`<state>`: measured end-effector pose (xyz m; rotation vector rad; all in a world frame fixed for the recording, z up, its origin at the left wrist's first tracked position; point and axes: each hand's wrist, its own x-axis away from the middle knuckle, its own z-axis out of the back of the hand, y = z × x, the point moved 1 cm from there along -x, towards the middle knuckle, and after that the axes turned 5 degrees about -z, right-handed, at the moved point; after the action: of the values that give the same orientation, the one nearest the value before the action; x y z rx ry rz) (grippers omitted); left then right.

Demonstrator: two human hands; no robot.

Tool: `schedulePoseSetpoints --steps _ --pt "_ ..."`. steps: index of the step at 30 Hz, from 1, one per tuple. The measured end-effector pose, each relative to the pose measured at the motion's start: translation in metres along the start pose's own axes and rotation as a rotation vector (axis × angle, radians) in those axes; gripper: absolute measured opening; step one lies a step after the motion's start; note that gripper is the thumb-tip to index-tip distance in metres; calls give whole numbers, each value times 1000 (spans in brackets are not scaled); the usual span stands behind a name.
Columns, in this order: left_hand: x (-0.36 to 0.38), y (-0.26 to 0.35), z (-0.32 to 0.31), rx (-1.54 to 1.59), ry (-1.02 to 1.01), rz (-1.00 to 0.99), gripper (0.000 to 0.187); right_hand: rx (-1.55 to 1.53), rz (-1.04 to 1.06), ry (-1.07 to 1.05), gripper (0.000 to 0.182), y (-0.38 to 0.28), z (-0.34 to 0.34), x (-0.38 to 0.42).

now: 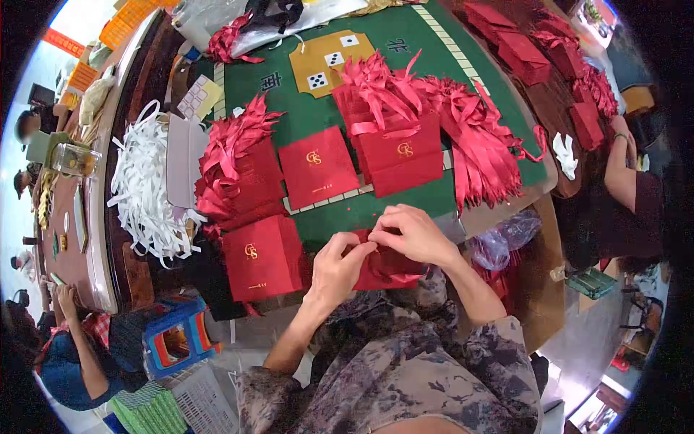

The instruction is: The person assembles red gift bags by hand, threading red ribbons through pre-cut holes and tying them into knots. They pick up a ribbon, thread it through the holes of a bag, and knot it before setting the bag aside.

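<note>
My left hand (334, 269) pinches the top edge of a red gift bag (387, 269) at the near edge of the table. Opposite it, my right hand (413, 233) has its fingertips closed on the same edge, almost touching the left. Red ribbon hangs across this bag; what exactly lies between the fingertips is too small to tell. Left of my hands is another red bag (267, 257) with gold lettering. A single red bag (318, 160) lies flat ahead. Beside it are a left stack of bags (253, 177) and a right stack (402, 160), both topped with ribbons.
A bundle of red ribbons (486, 148) lies on the green table mat (303, 119). White strips (148, 192) spill from a box at left. Further red bags (517, 54) lie on the right-hand table, near another person's arm (620, 170). A blue stool (177, 336) stands lower left.
</note>
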<state>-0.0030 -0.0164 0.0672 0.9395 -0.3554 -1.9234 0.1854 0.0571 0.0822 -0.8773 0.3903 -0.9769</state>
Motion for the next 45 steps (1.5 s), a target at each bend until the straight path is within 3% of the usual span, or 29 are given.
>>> schedulePoseSetpoints --steps 2,5,9,12,15,18,20,21,23,29,33,38,40,45 --pt "1 -1 -2 25 -6 -16 21 -85 -49 -129 23 2 5 -4" --pt "-1 -1 -3 63 -21 -28 21 88 -37 -122 25 3 5 -4" --pt "-2 -1 -6 95 -11 -11 19 98 -35 -153 27 10 5 -4" --pt "-5 2 -2 105 -59 45 17 11 5 -99 25 16 -1 -3" --pt "1 1 -6 239 -152 143 14 -225 -176 146 20 25 0 -8" --pt "-4 -7 -9 194 -122 181 15 -156 -165 269 19 32 1 -12" --pt "-10 -14 -9 92 -155 175 19 193 -47 415 26 39 -1 -13" --pt "-12 -16 -11 92 -150 173 19 197 -44 415 26 37 2 -12" --pt "-14 -21 -14 11 -78 169 20 287 -206 465 27 33 5 -6" --pt "-37 -19 -43 -121 -55 267 27 373 -298 253 23 48 -8 6" --pt "-42 -25 -70 -156 -83 264 25 306 -171 383 17 51 -10 11" --pt "-41 -27 -76 -76 -56 340 14 -279 -331 352 11 55 -10 15" --pt "-45 -18 -66 251 -4 535 9 -349 -296 364 13 61 -15 14" --pt "-45 -14 -59 251 12 478 11 -509 -295 367 17 57 -17 13"
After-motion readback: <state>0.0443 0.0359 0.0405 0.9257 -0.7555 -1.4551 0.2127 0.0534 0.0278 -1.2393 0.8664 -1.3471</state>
